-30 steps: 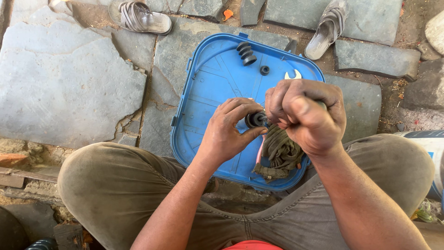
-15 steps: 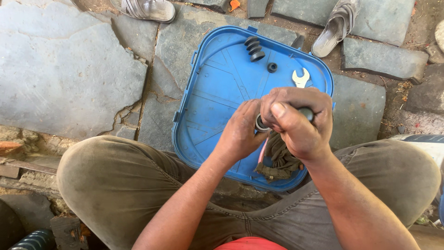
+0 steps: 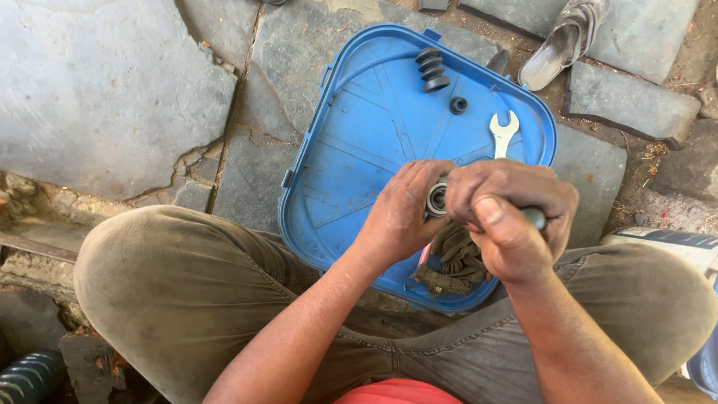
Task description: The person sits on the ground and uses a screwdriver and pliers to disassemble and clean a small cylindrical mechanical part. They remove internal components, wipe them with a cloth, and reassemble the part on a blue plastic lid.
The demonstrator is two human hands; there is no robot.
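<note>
My left hand point(image 3: 400, 213) pinches a small round metal ring part point(image 3: 437, 199) over the blue plastic lid point(image 3: 351, 142). Right beside it, my right hand point(image 3: 508, 217) is closed around a dark cylindrical piece point(image 3: 534, 218) whose end pokes out at the right; the two hands touch. Under them a dirty olive rag point(image 3: 452, 263) lies on the lid's near edge. Whether the ring and the dark piece are joined is hidden by my fingers.
On the lid's far side lie a black ribbed rubber boot point(image 3: 433, 69), a small black ring point(image 3: 458, 105) and a silver open-end wrench point(image 3: 502, 133). A grey sandal point(image 3: 562, 43) rests on the stone paving beyond. My knees in olive trousers point(image 3: 172, 292) flank the lid.
The view has moved in closer over the lid. Both hands have stayed together on the part, shifting slightly nearer to me, with the ring's metal face now visible between them.
</note>
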